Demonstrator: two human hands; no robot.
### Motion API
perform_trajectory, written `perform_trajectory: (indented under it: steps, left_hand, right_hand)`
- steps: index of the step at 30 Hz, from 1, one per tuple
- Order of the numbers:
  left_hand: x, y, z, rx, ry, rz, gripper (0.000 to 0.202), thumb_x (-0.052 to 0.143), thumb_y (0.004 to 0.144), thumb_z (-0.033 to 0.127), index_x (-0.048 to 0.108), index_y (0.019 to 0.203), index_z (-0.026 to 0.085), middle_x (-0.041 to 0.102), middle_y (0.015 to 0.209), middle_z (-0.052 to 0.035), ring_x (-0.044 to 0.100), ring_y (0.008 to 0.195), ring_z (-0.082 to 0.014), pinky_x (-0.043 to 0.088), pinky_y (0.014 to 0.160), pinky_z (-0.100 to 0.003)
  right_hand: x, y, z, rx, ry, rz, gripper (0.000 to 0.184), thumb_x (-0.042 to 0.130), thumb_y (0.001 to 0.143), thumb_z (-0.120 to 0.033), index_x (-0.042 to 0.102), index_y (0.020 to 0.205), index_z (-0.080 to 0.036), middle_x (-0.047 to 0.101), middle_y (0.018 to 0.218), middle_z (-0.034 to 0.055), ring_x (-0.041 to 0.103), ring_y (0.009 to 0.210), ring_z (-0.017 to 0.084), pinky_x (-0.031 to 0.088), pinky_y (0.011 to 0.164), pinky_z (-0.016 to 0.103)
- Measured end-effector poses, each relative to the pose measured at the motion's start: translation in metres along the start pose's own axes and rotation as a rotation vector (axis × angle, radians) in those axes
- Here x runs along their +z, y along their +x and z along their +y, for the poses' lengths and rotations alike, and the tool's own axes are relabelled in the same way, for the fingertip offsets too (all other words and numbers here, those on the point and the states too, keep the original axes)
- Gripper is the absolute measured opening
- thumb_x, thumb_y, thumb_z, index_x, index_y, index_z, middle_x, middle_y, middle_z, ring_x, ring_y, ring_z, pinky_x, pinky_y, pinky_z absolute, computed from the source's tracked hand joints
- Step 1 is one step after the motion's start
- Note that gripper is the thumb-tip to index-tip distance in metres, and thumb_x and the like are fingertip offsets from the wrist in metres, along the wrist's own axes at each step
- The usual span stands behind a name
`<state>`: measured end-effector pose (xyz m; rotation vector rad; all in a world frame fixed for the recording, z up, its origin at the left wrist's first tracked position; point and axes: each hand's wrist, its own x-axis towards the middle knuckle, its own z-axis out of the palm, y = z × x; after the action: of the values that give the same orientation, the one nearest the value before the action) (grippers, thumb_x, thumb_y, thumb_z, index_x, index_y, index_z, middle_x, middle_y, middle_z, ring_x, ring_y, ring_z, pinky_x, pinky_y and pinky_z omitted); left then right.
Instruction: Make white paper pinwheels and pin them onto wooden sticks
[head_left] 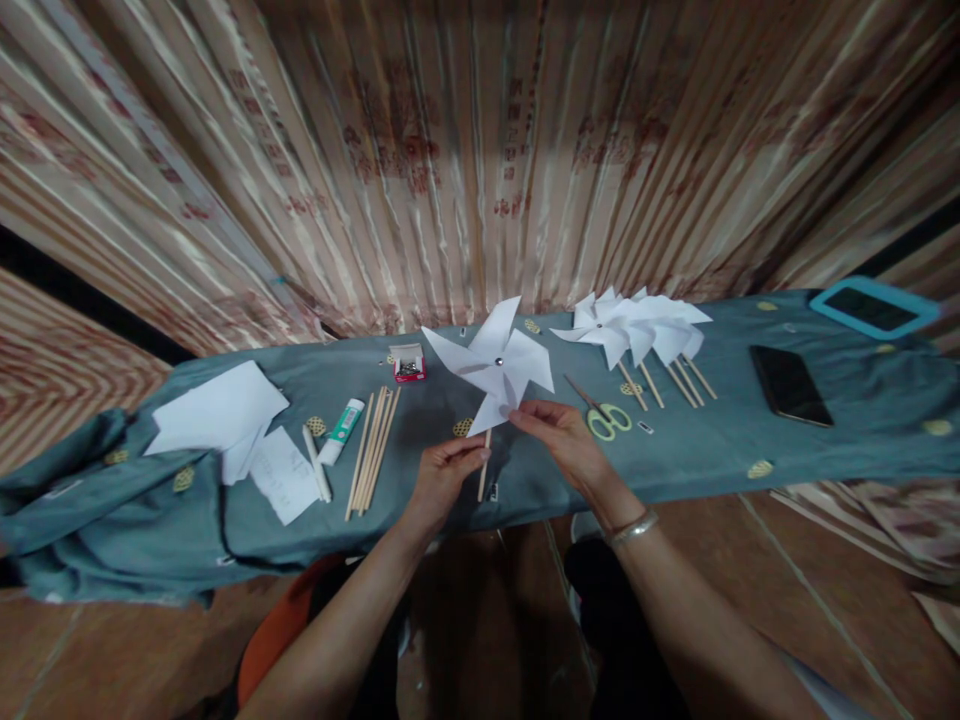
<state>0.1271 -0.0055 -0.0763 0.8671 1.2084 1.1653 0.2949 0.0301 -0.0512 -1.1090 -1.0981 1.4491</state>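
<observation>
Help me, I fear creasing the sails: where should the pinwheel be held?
By the wooden stick below the pinwheel, from the near side: it juts bare toward the person, where the left hand pinches it; the right hand holds a sail tip.

Over on the blue cloth lie paper sheets, a glue stick, spare sticks, a pin box, scissors, finished pinwheels, a phone and a tablet. A striped curtain hangs behind.

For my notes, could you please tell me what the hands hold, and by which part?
A white paper pinwheel: the left hand grips its wooden stick below the blades, the right hand pinches a lower blade's edge.
</observation>
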Motion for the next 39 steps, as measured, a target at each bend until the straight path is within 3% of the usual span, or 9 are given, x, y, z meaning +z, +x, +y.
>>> perform_trajectory:
  steps: [5,10,13,15,17,19,25,30,39]
  left_hand:
    - [0.001,-0.001,0.001,0.001,0.004,-0.017,0.027,0.085,0.053,0.033,0.079,0.074,0.019,0.076,0.076,-0.0039,0.066,0.07,-0.0178,0.052,0.078,-0.032]
    - [-0.001,0.001,0.001,0.016,0.007,-0.004,0.027,0.085,0.055,0.034,0.079,0.076,0.019,0.076,0.077,-0.0042,0.066,0.073,-0.018,0.051,0.078,-0.031]
    - [-0.003,0.003,0.0,0.005,0.005,0.021,0.028,0.086,0.053,0.034,0.079,0.075,0.019,0.076,0.075,-0.0041,0.065,0.07,-0.0171,0.05,0.077,-0.031]
    - [-0.004,0.003,-0.002,-0.006,0.001,0.02,0.028,0.086,0.052,0.034,0.079,0.075,0.019,0.075,0.074,-0.0039,0.064,0.069,-0.0163,0.05,0.075,-0.03]
    - [-0.004,0.003,-0.003,-0.027,0.001,0.0,0.029,0.086,0.051,0.034,0.079,0.075,0.018,0.075,0.073,-0.0038,0.064,0.068,-0.0158,0.049,0.074,-0.029]
    - [-0.003,0.002,-0.004,-0.054,-0.001,-0.027,0.03,0.087,0.051,0.034,0.079,0.075,0.018,0.075,0.072,-0.0036,0.063,0.067,-0.0152,0.049,0.072,-0.028]
    - [0.0,-0.002,-0.003,-0.083,-0.011,-0.094,0.028,0.087,0.052,0.034,0.079,0.075,0.019,0.075,0.074,-0.003,0.063,0.068,-0.0137,0.049,0.073,-0.026]
    - [0.0,0.0,-0.003,-0.057,-0.009,-0.059,0.03,0.088,0.05,0.036,0.079,0.073,0.019,0.075,0.073,-0.0035,0.065,0.068,-0.0161,0.05,0.073,-0.029]
    - [0.0,0.003,-0.003,-0.038,-0.021,0.004,0.03,0.087,0.049,0.035,0.079,0.072,0.019,0.075,0.072,-0.004,0.064,0.067,-0.0156,0.05,0.073,-0.029]
  right_hand:
    - [0.008,-0.005,0.003,-0.005,-0.065,-0.047,0.035,0.08,0.062,-0.052,0.068,0.059,-0.019,0.06,0.057,-0.0046,0.049,0.057,0.011,0.037,0.058,0.026]
    - [-0.003,-0.009,-0.005,-0.04,-0.168,-0.058,0.034,0.078,0.064,-0.054,0.074,0.067,-0.02,0.069,0.067,0.0,0.057,0.064,0.015,0.043,0.063,0.028]
    - [-0.023,-0.008,-0.012,-0.099,-0.213,0.099,0.04,0.076,0.064,-0.06,0.071,0.056,-0.021,0.071,0.065,0.004,0.059,0.062,0.016,0.045,0.063,0.031]
    - [-0.039,-0.005,-0.014,-0.177,-0.218,0.299,0.042,0.074,0.066,-0.061,0.069,0.053,-0.021,0.07,0.062,0.0045,0.059,0.06,0.017,0.046,0.063,0.032]
    - [-0.052,0.0,-0.013,-0.27,-0.242,0.486,0.039,0.076,0.065,-0.059,0.071,0.06,-0.021,0.071,0.066,0.0039,0.061,0.066,0.019,0.048,0.068,0.034]
    - [-0.059,0.005,-0.011,-0.32,-0.261,0.553,0.038,0.079,0.061,-0.057,0.074,0.072,-0.021,0.073,0.074,0.004,0.063,0.073,0.02,0.049,0.073,0.034]
    - [-0.052,0.012,-0.006,-0.181,-0.1,0.425,0.04,0.084,0.052,-0.053,0.076,0.075,-0.021,0.074,0.078,0.0035,0.063,0.073,0.018,0.049,0.074,0.033]
    - [-0.045,0.007,-0.005,-0.112,0.029,0.391,0.031,0.087,0.048,-0.046,0.075,0.064,-0.023,0.074,0.077,0.0007,0.062,0.072,0.016,0.048,0.078,0.032]
    - [-0.027,-0.003,-0.006,-0.012,0.091,0.244,0.03,0.09,0.045,-0.043,0.075,0.062,-0.023,0.072,0.071,-0.001,0.061,0.07,0.015,0.047,0.076,0.031]
